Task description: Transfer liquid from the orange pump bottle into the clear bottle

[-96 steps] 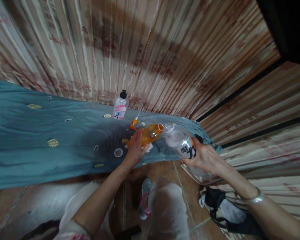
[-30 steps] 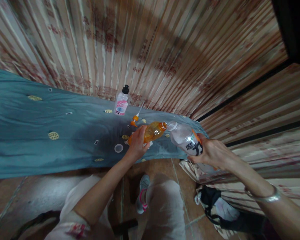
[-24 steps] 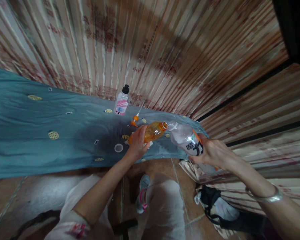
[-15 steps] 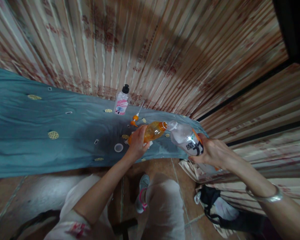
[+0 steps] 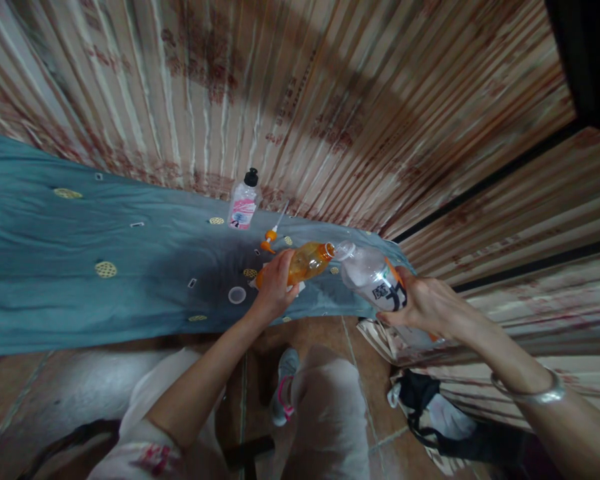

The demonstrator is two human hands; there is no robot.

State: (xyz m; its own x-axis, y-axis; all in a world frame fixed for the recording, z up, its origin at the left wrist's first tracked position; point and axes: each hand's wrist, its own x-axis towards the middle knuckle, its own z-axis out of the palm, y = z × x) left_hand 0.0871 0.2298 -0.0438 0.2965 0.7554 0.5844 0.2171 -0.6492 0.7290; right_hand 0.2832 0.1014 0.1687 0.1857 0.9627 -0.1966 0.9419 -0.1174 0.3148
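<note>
My left hand [image 5: 276,291] is wrapped round an orange see-through bottle [image 5: 307,263], which is tilted with its open neck pointing right. In my right hand [image 5: 423,301] is a larger clear plastic bottle [image 5: 367,272] with an orange, white and black label, tipped so its mouth points left. The two necks meet mouth to mouth, or nearly so; I cannot tell whether they touch. Just beyond my left hand lies an orange pump head [image 5: 269,240] with a thin clear tube. A small round whitish cap [image 5: 237,295] lies left of my left hand.
A clear bottle with a black cap and pink label [image 5: 243,203] stands at the back of the blue-green cloth [image 5: 150,247]. Behind it hangs a pleated patterned curtain [image 5: 205,100]. A dark bag [image 5: 430,407] lies on the tiled floor at lower right.
</note>
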